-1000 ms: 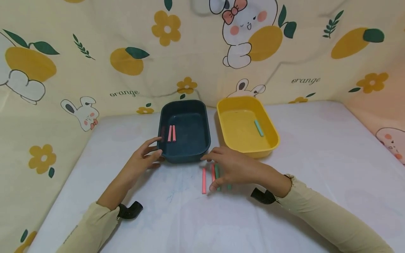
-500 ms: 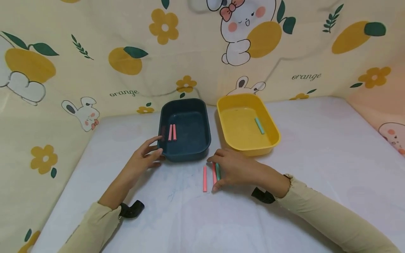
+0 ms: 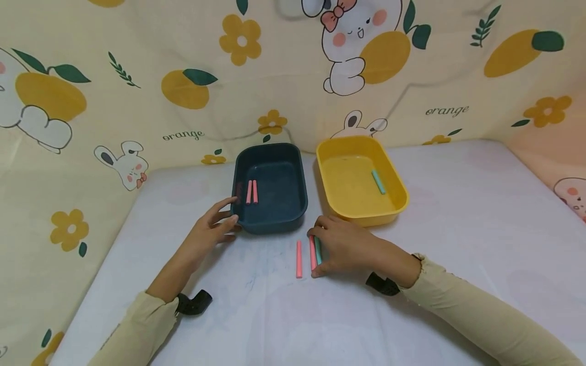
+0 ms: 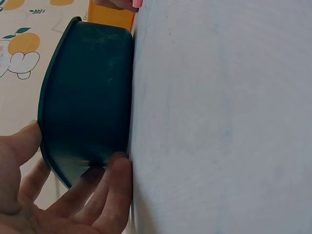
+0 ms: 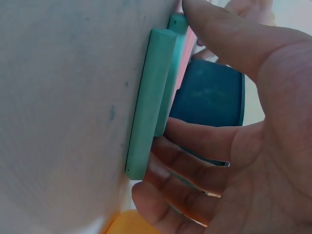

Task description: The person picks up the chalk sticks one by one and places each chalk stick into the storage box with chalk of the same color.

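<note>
My left hand point(image 3: 210, 229) touches the near left corner of the dark blue-green bin point(image 3: 272, 226), its thumb by the rim and its fingers against the outer wall. Two pink chalk sticks point(image 3: 255, 192) lie inside that bin. My right hand point(image 3: 345, 246) reaches over the chalk on the table and pinches a pink chalk stick point(image 3: 313, 253), thumb at its near end and forefinger at its far end. Right beside it lies a green chalk stick point(image 3: 318, 250). The right wrist view shows another green chalk stick point(image 5: 151, 105) under the palm, hidden from the head view.
One more pink chalk stick point(image 3: 299, 259) lies left of my right hand. A yellow bin point(image 3: 366, 220), with a green chalk stick point(image 3: 378, 182) inside, stands right of the dark one. Behind both bins hangs a printed cloth point(image 3: 284, 76). White cloth point(image 3: 256, 315) covers the table.
My right hand has shifted slightly right, and its thumb and forefinger have come onto the ends of the pink chalk stick. The left hand has stayed at the dark bin's corner.
</note>
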{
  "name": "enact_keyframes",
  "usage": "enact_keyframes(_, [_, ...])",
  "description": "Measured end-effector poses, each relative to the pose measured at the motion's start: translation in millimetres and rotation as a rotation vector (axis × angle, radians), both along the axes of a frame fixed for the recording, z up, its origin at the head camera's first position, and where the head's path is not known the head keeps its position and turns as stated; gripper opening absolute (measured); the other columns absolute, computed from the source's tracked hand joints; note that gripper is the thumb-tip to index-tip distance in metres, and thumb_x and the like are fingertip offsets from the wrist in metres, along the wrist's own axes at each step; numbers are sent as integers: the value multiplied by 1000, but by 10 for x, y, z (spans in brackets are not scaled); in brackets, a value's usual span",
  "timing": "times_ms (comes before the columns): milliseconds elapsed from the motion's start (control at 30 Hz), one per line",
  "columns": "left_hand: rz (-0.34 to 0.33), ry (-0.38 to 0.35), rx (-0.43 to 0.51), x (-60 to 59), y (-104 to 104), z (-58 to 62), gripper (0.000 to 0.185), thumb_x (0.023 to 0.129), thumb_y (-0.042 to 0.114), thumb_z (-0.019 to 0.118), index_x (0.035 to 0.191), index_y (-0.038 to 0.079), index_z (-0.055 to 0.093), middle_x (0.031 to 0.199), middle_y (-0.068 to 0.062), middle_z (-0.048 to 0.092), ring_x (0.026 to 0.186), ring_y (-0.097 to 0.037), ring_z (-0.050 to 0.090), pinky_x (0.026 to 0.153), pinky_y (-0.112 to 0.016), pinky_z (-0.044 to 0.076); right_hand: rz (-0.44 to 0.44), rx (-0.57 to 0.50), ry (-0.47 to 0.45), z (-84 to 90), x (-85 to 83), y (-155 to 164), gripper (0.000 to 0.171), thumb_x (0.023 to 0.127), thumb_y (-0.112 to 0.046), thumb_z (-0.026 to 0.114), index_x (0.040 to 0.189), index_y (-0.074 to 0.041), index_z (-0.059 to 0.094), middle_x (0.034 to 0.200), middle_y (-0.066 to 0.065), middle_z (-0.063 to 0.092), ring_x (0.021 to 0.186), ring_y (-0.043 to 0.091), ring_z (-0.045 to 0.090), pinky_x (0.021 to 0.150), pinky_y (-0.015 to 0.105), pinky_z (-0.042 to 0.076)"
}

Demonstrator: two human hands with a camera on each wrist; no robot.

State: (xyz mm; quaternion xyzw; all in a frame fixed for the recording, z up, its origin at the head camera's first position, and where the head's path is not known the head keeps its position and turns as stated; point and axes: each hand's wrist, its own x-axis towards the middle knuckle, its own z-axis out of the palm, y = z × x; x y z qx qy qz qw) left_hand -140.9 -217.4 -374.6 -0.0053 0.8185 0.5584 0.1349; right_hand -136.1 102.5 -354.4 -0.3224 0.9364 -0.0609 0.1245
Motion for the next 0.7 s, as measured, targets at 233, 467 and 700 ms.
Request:
enact_keyframes(233, [17,-6,-7,-3,5,-11,63,99,41,58,155,34,29,156,-19,38,125,-38,57,104,-48,51,4,-19,16,34,12,1,83,71,-65,79,135,-15,60,129,4,57,112,20,54,94,36,52])
enact_keyframes(467, [14,-1,5,0,10,-8,63,100,40,58,155,33,29,156,-19,38,125,-38,57,104,-48,51,2,-73,30,73,11,10,81,70,-63,82,133,-17,61,124,-1,58,111,16,54,90,33,52])
enact_keyframes(700, [15,-2,-1,-2,11,-5,63,100,41,57,155,33,29,156,-19,38,125,-38,58,104,-48,51,23,-109,27,114,12,14,80,70,-61,83,133,-17,61,122,-2,58,99,11,55,80,27,51])
